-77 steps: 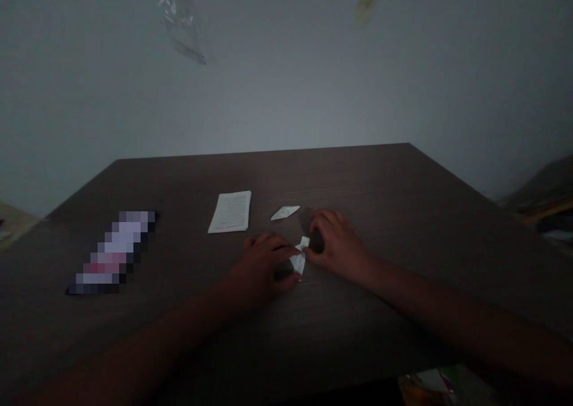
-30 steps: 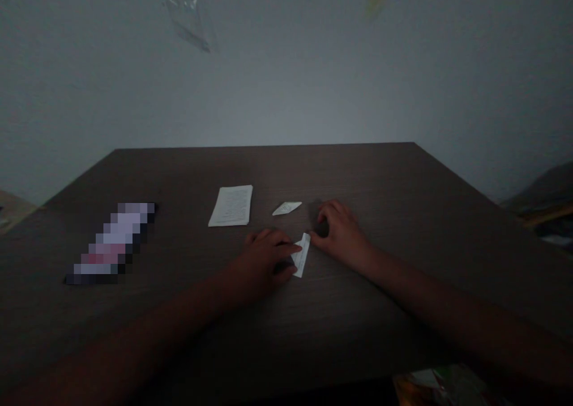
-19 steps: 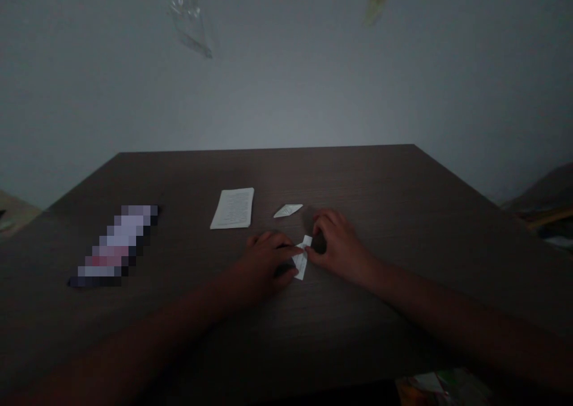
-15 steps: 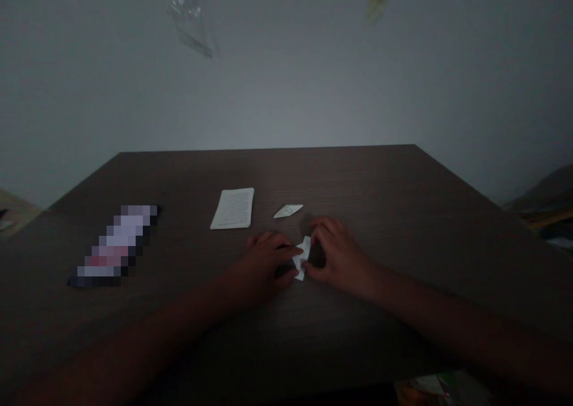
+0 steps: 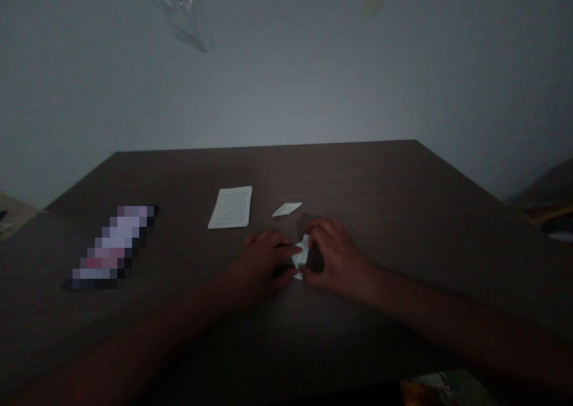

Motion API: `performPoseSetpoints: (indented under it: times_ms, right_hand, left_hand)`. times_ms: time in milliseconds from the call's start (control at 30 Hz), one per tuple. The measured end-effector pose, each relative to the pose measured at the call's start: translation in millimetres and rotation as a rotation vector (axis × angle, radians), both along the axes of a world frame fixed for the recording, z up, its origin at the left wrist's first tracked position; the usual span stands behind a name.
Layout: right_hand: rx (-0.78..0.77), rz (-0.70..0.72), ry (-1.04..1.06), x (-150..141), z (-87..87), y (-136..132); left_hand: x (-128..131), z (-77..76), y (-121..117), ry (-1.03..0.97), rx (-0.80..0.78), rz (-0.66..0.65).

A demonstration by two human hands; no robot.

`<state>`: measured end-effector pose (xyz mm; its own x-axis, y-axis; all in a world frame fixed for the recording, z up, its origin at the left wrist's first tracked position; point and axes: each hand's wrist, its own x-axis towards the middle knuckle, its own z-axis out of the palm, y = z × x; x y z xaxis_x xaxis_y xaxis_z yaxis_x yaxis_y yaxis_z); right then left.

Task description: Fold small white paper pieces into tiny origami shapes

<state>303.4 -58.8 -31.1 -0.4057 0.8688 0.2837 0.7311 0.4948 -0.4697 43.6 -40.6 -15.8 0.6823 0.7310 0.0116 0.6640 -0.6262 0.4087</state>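
A small folded piece of white paper (image 5: 301, 254) lies between my hands, low over the dark tabletop. My left hand (image 5: 268, 259) grips its left side, index finger across the top and thumb near the lower end. From the right, my right hand (image 5: 335, 252) pinches the paper with thumb and fingers, the thumb close to the left thumb. Fingers cover parts of the paper, so its full shape is hidden. Just beyond the hands rests a flat folded paper diamond (image 5: 287, 209), touched by neither hand.
A stack of printed paper sheets (image 5: 231, 208) lies left of the paper diamond. Farther left is a dark-edged flat object (image 5: 111, 245), its face blurred out. The wooden table (image 5: 349, 173) ends at a pale wall, where a clear plastic bag (image 5: 181, 12) hangs.
My right thumb has shifted slightly left along the folded paper, toward the left thumb. Both hands keep hold of it. The camera view has moved slightly.
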Motion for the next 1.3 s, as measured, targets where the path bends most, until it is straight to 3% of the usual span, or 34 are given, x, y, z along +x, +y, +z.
performPoseSetpoints:
  times_ms: [300,600,733,1300]
  right_hand:
    - [0.007,-0.186,-0.007,17.4,-7.2,45.6]
    - [-0.006,0.026,-0.025,2.7,2.7,1.5]
    - [-0.011,0.079,-0.001,0.6,4.5,-5.8]
    - [-0.113,0.009,0.102,-1.2,0.0,-0.4]
  left_hand:
    - [5.1,8.0,-3.5,0.007,-0.009,0.022]
    - [4.1,6.1,-3.0,-0.027,-0.009,0.011]
    - [4.8,8.7,-4.8,-0.023,-0.026,0.011]
    - [2.9,0.4,-3.5,-0.03,0.004,0.013]
